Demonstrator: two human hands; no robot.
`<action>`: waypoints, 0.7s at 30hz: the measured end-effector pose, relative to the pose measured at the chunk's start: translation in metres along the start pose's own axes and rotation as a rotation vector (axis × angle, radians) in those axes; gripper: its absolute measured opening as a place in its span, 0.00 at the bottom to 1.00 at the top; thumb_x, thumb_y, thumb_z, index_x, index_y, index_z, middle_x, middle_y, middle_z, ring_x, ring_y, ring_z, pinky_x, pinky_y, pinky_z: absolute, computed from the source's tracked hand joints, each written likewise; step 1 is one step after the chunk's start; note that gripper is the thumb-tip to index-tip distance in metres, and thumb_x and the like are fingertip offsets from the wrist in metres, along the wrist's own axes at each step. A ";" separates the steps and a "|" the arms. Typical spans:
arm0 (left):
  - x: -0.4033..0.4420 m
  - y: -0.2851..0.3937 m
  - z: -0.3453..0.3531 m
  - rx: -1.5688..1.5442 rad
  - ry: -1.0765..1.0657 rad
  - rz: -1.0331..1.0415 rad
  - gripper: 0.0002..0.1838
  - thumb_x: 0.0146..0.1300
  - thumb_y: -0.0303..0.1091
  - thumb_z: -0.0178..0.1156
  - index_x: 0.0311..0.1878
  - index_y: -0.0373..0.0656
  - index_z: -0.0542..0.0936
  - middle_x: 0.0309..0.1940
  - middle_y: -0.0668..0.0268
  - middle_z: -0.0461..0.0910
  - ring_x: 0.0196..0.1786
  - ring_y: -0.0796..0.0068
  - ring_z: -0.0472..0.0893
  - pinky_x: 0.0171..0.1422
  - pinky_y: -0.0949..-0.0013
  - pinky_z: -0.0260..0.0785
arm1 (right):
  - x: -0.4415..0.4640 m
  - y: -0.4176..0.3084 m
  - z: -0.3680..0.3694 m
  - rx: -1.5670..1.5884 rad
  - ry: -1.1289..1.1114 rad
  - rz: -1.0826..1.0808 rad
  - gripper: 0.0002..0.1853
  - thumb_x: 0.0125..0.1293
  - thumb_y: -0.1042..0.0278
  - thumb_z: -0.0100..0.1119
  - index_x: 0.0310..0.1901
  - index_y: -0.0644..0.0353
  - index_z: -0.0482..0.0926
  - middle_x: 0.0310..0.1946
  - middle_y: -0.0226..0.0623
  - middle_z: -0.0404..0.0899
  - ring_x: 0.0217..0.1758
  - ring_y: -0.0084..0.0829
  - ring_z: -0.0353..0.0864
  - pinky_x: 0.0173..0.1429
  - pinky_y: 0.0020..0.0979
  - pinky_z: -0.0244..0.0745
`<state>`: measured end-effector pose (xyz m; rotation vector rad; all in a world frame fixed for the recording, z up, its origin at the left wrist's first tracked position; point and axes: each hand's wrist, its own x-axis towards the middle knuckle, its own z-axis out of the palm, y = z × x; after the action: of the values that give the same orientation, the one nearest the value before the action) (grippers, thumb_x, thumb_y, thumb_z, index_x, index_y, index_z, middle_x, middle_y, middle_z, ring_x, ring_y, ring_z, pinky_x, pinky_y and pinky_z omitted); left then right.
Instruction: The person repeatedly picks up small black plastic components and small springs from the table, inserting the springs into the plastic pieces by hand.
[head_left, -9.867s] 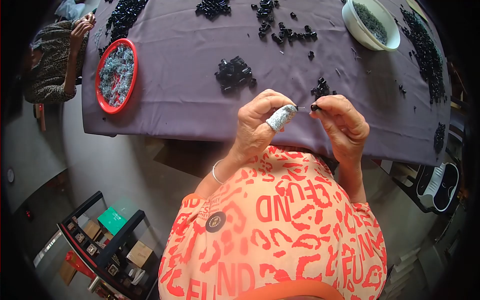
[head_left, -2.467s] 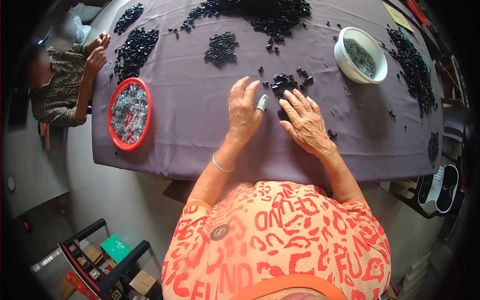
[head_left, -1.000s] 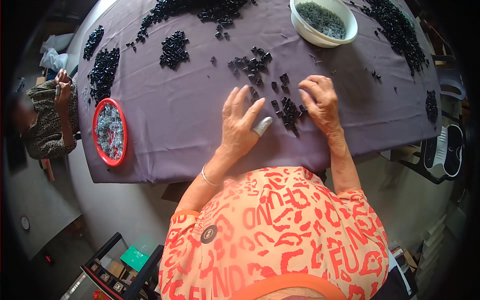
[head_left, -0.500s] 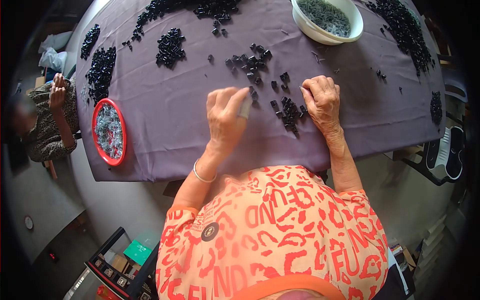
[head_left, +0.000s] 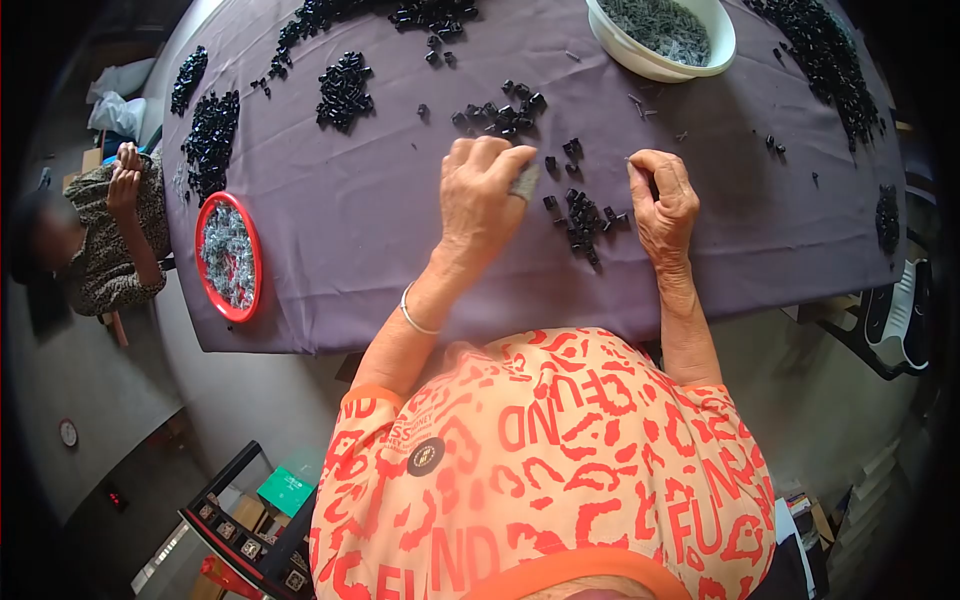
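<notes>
"How do the hands look from your end?"

"On my head view, the left hand is curled, its fingers bunched and its back toward me, with a grey finger cover showing at its side. I can't tell whether it holds anything. The right hand is narrow, thumb and forefinger drawn close together; I can't make out what, if anything, is between the tips."

"And the black pieces?"

"I see a loose heap of black pieces between the hands on the purple-covered worktop. They're small, shiny and blocky, lying at mixed angles. A second cluster sits just beyond the left hand."

"Past the right hand?"

"A white bowl of thin, greyish bits."
</notes>
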<state>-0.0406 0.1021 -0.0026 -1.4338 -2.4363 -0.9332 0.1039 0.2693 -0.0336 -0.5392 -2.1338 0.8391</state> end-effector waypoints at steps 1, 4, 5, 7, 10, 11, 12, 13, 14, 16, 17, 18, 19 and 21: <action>0.005 0.003 0.003 -0.006 -0.032 0.025 0.13 0.50 0.32 0.70 0.41 0.49 0.85 0.37 0.68 0.79 0.42 0.64 0.75 0.50 0.62 0.67 | 0.000 0.001 0.000 0.012 0.005 0.010 0.10 0.55 0.82 0.66 0.37 0.58 0.79 0.34 0.33 0.81 0.39 0.36 0.80 0.47 0.35 0.72; 0.016 0.013 0.010 -0.015 -0.144 0.082 0.12 0.52 0.34 0.69 0.41 0.50 0.85 0.38 0.69 0.79 0.45 0.65 0.74 0.51 0.62 0.66 | 0.001 0.000 -0.001 -0.030 -0.008 -0.005 0.10 0.55 0.82 0.66 0.37 0.58 0.79 0.33 0.33 0.81 0.38 0.36 0.80 0.47 0.35 0.72; 0.017 0.014 0.013 0.003 -0.190 0.074 0.12 0.52 0.34 0.69 0.41 0.50 0.85 0.37 0.69 0.78 0.45 0.65 0.74 0.51 0.62 0.65 | 0.001 0.001 -0.001 -0.032 -0.011 -0.010 0.09 0.55 0.81 0.66 0.37 0.58 0.79 0.33 0.33 0.81 0.38 0.35 0.80 0.46 0.35 0.72; 0.021 0.014 0.020 0.039 -0.280 0.059 0.12 0.52 0.35 0.69 0.42 0.51 0.84 0.37 0.70 0.78 0.46 0.66 0.74 0.52 0.62 0.65 | 0.002 0.002 -0.001 -0.035 -0.017 -0.021 0.09 0.56 0.81 0.66 0.37 0.57 0.79 0.33 0.33 0.81 0.38 0.35 0.80 0.46 0.35 0.72; 0.023 0.016 0.022 0.031 -0.301 0.017 0.11 0.51 0.34 0.68 0.40 0.51 0.84 0.37 0.71 0.78 0.47 0.66 0.74 0.53 0.62 0.64 | 0.002 0.000 -0.002 -0.044 -0.027 -0.015 0.08 0.56 0.79 0.66 0.37 0.57 0.79 0.33 0.32 0.81 0.38 0.34 0.80 0.46 0.35 0.71; 0.023 0.016 0.022 0.026 -0.274 0.046 0.10 0.51 0.33 0.68 0.39 0.50 0.84 0.37 0.71 0.78 0.47 0.66 0.74 0.53 0.62 0.65 | 0.003 0.000 -0.001 -0.046 -0.031 -0.014 0.08 0.56 0.79 0.66 0.37 0.57 0.79 0.33 0.32 0.81 0.38 0.34 0.80 0.46 0.35 0.71; 0.022 0.016 0.024 0.019 -0.247 0.078 0.10 0.51 0.33 0.68 0.39 0.50 0.83 0.37 0.71 0.78 0.47 0.65 0.74 0.52 0.61 0.65 | 0.002 0.001 -0.001 -0.048 -0.033 -0.013 0.08 0.57 0.79 0.66 0.37 0.57 0.79 0.33 0.32 0.81 0.38 0.34 0.80 0.46 0.34 0.71; 0.020 0.016 0.027 0.011 -0.221 0.109 0.10 0.51 0.32 0.67 0.38 0.50 0.83 0.38 0.70 0.78 0.47 0.65 0.75 0.52 0.61 0.66 | 0.002 0.002 -0.001 -0.052 -0.035 -0.010 0.08 0.57 0.79 0.66 0.37 0.57 0.79 0.32 0.32 0.81 0.38 0.34 0.80 0.46 0.34 0.71; 0.018 0.016 0.030 0.030 -0.213 0.134 0.10 0.51 0.31 0.67 0.38 0.50 0.83 0.38 0.70 0.78 0.47 0.65 0.75 0.52 0.61 0.66 | 0.002 0.002 -0.002 -0.055 -0.036 -0.017 0.08 0.57 0.79 0.66 0.37 0.57 0.79 0.32 0.31 0.80 0.38 0.34 0.80 0.46 0.34 0.71; 0.016 0.018 0.037 0.070 -0.198 0.181 0.10 0.51 0.30 0.66 0.38 0.50 0.82 0.38 0.69 0.78 0.47 0.65 0.75 0.51 0.61 0.67 | 0.002 0.003 -0.001 -0.059 -0.039 -0.032 0.08 0.57 0.78 0.66 0.37 0.56 0.79 0.32 0.31 0.80 0.38 0.34 0.80 0.45 0.34 0.70; 0.015 0.018 0.037 0.084 -0.202 0.194 0.10 0.51 0.30 0.66 0.39 0.49 0.82 0.38 0.68 0.79 0.47 0.64 0.75 0.51 0.61 0.67 | 0.002 0.002 -0.001 -0.052 -0.040 -0.027 0.08 0.57 0.78 0.66 0.37 0.56 0.79 0.32 0.31 0.80 0.38 0.34 0.80 0.45 0.35 0.70; 0.015 0.019 0.037 0.098 -0.205 0.207 0.10 0.51 0.29 0.65 0.39 0.49 0.82 0.38 0.68 0.79 0.46 0.64 0.75 0.51 0.60 0.67 | 0.002 0.002 -0.001 -0.045 -0.040 -0.022 0.08 0.57 0.78 0.66 0.37 0.56 0.79 0.32 0.31 0.80 0.38 0.34 0.80 0.45 0.35 0.70; 0.016 0.019 0.036 0.112 -0.208 0.222 0.11 0.51 0.29 0.65 0.40 0.48 0.82 0.39 0.67 0.79 0.46 0.63 0.75 0.51 0.60 0.68 | 0.002 0.002 -0.001 -0.039 -0.038 -0.017 0.08 0.57 0.78 0.66 0.37 0.56 0.79 0.32 0.31 0.80 0.38 0.34 0.80 0.45 0.35 0.70; 0.018 0.019 0.032 0.113 -0.217 0.234 0.11 0.53 0.27 0.65 0.40 0.47 0.82 0.38 0.66 0.79 0.45 0.65 0.77 0.48 0.63 0.69 | 0.002 0.003 -0.001 -0.029 -0.036 -0.009 0.08 0.57 0.78 0.66 0.37 0.56 0.79 0.32 0.31 0.80 0.37 0.34 0.80 0.45 0.35 0.70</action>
<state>-0.0286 0.1413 -0.0119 -1.8119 -2.3493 -0.6083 0.1042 0.2731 -0.0343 -0.5328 -2.1824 0.8196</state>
